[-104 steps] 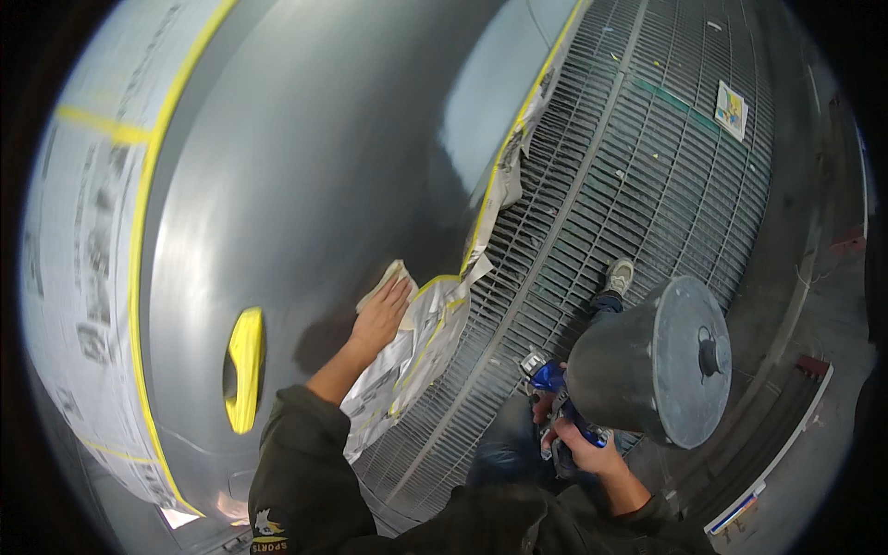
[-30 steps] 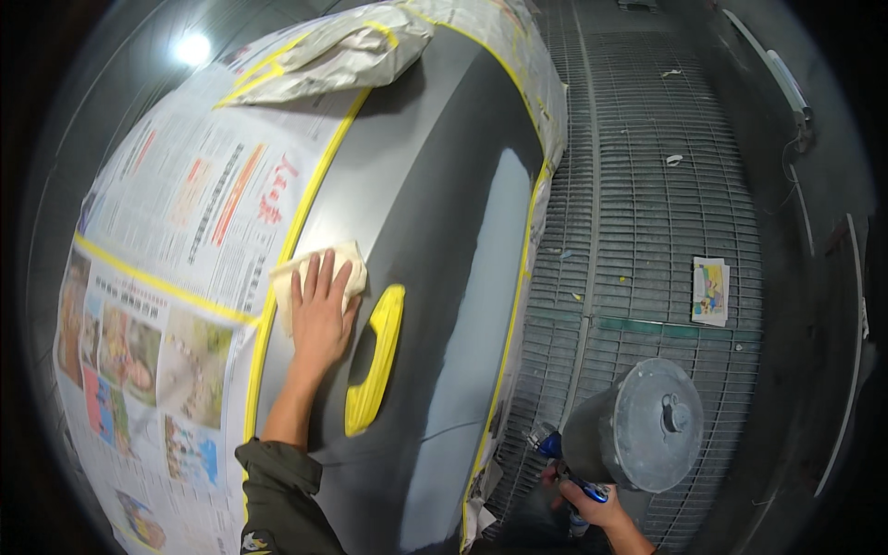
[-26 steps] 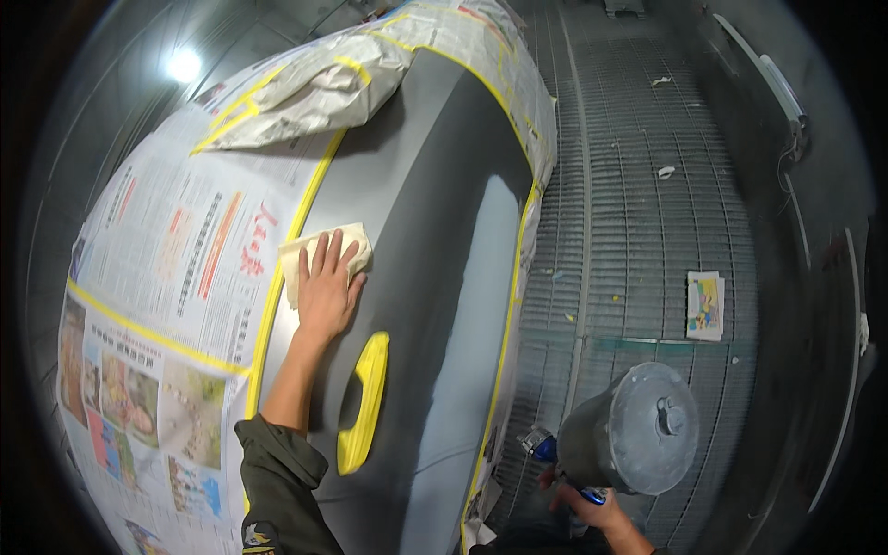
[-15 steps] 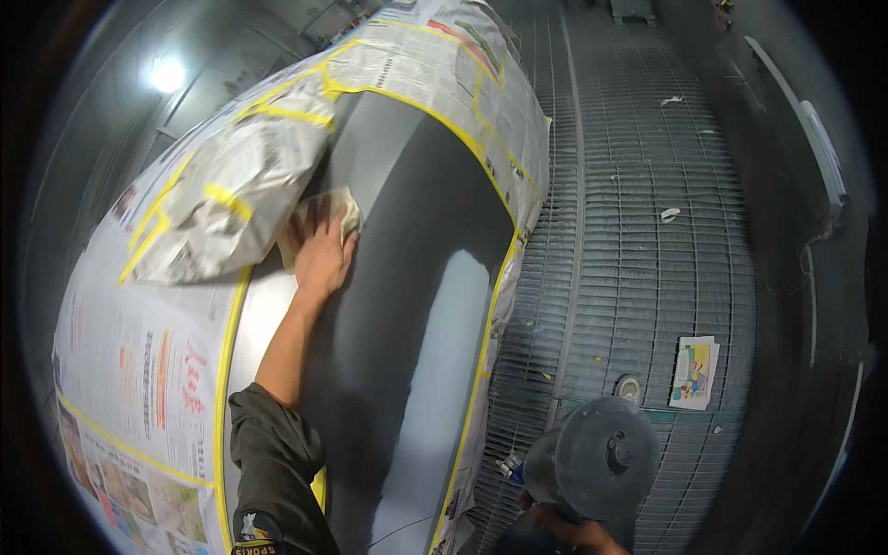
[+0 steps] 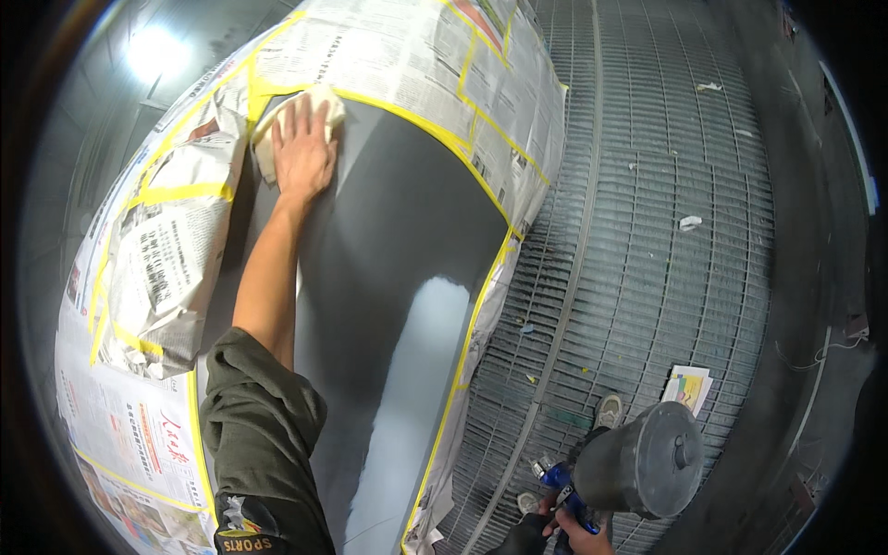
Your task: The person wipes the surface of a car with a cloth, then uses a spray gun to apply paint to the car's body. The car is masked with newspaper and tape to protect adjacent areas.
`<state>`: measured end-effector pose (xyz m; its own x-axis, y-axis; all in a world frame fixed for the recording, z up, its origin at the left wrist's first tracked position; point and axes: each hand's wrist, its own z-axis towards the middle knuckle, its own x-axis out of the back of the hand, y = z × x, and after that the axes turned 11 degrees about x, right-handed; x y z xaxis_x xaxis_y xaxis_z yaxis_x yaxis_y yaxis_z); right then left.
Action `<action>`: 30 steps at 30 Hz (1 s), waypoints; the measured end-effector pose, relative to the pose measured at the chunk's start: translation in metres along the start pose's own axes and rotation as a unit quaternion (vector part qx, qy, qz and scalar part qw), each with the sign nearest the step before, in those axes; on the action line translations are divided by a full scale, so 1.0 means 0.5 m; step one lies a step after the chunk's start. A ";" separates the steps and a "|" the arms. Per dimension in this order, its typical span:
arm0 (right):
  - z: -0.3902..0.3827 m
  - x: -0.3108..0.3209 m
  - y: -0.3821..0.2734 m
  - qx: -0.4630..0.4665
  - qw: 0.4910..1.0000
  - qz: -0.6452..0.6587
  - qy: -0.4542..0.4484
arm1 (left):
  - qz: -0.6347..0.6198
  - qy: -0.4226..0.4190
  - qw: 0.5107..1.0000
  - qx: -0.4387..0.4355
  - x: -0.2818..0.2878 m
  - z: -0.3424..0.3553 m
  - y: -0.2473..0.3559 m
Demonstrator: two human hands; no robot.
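Left hand [image 5: 303,159]: palm down, fingers extended and slightly apart, pressing flat on a thin cream-coloured cloth [image 5: 265,151]. The cloth lies directly beneath the fingers, between them and a smooth, curved dark grey vehicle panel [image 5: 398,185]; its edges show to the left of the hand and beyond the fingertips. Location: upper left corner of the panel, at the yellow masking tape [image 5: 435,132] that borders it. A rounded bundle wrapped in newspaper [image 5: 171,277] stands just left of the forearm. A pale blue-grey patch [image 5: 416,361] runs down the panel's right side.

Right hand [image 5: 585,535]: low in view, fingers closed around the handle of a blue-and-metal spray gun [image 5: 557,475]. A dark grey lidded cup [image 5: 622,467] is joined to the gun, tilted, lid facing right. Gun and cup are held over the slatted metal floor grating [image 5: 638,296], well apart from the cloth.

Writing: the newspaper masking sheets [image 5: 388,55] carry dense black print; large red characters and colour photographs show at lower left. The olive-green left sleeve [image 5: 259,407] bears a bird-like emblem and yellowish capital lettering. A colourful printed card [image 5: 686,387] lies on the grating beyond the cup; its print is too small to read.
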<state>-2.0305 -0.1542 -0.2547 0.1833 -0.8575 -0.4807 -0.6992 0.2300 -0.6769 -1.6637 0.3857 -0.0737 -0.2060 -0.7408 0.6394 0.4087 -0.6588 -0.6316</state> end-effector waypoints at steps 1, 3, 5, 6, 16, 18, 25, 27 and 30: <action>0.004 0.009 0.009 -0.013 1.000 0.005 -0.011 | 0.025 -0.046 0.997 -0.059 -0.002 0.003 0.015; 0.009 0.031 0.038 -0.037 0.998 0.018 -0.038 | 0.015 -0.080 0.983 -0.164 -0.010 -0.026 0.040; 0.010 0.002 0.021 -0.034 0.997 0.041 -0.047 | 0.016 -0.126 0.961 -0.246 0.011 -0.069 0.050; 0.016 -0.022 -0.029 -0.016 0.998 0.058 -0.026 | 0.005 -0.132 0.955 -0.266 0.018 -0.094 0.045; -0.123 -0.117 0.117 0.081 0.986 0.096 -0.109 | -0.086 -0.310 0.906 -0.274 0.312 -0.670 -0.268; -0.171 -0.151 0.151 0.094 0.980 0.109 -0.135 | -0.088 -0.346 0.902 -0.243 0.390 -0.812 -0.357; -0.341 -0.243 0.327 0.076 0.975 0.038 -0.206 | -0.070 -0.346 0.935 -0.022 0.589 -1.408 -0.707; -0.371 -0.252 0.356 0.081 0.960 0.034 -0.267 | -0.059 -0.322 0.945 0.021 0.652 -1.610 -0.777; -0.424 -0.297 0.343 0.046 0.965 0.014 -0.257 | 0.052 -0.514 0.855 -0.038 0.707 -1.772 -0.747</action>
<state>-2.3238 -0.0850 -0.1812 0.4993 -0.5148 -0.6969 -0.6489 0.3108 -0.6945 -2.6769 0.2536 -0.0002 0.7344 -0.3152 0.6011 0.3108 -0.6312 -0.7107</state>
